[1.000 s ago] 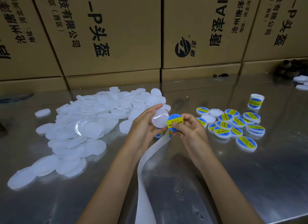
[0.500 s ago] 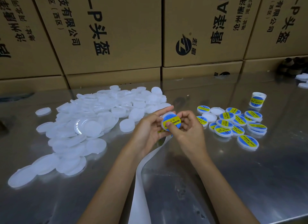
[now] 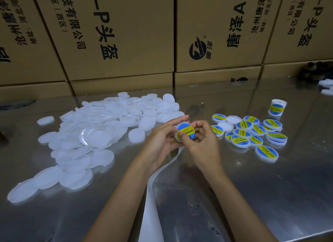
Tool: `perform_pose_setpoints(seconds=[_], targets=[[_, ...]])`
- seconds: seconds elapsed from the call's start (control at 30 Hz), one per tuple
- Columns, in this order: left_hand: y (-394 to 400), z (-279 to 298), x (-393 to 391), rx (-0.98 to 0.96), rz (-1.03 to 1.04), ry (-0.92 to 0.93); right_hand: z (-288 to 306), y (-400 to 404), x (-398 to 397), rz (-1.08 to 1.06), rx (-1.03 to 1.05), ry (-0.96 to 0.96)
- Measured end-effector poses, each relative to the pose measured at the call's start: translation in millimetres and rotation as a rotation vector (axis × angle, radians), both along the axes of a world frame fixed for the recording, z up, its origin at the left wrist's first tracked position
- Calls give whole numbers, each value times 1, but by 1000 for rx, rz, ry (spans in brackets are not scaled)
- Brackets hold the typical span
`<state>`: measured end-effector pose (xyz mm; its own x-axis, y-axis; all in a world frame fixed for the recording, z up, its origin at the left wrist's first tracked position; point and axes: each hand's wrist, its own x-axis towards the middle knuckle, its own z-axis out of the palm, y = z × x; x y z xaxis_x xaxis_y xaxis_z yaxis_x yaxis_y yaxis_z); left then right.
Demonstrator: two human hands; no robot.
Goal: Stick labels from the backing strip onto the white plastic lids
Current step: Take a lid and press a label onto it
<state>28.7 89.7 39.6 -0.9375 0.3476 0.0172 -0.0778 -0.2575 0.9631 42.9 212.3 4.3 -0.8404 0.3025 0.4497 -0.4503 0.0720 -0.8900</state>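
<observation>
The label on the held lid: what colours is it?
Blue label with a yellow band, head view.

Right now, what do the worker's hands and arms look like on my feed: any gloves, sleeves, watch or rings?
Both the left hand and the right hand are bare: no gloves, and no rings show on the fingers that are in view. Both forearms are uncovered up to the bottom edge of the picture, so no sleeve appears. No watch, band or marking shows on either wrist.

Glossy, seemingly steel table point(image 3: 270, 187); matt translucent plastic lids point(image 3: 100, 139); matt cardboard boxes point(image 3: 126, 34).
</observation>
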Motion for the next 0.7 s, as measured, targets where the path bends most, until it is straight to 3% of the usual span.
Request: perform_pose_setpoints(seconds=[0.2,0.47,0.7], targets=[[0,2,0,75,-8,-27,-1,-3,5,-179,155,26],[-3,2,-1,304,-87,-110,2,0,7,-173,161,-63],[-1,3,0,232,-122,-110,1,2,7,-182,244,-67]])
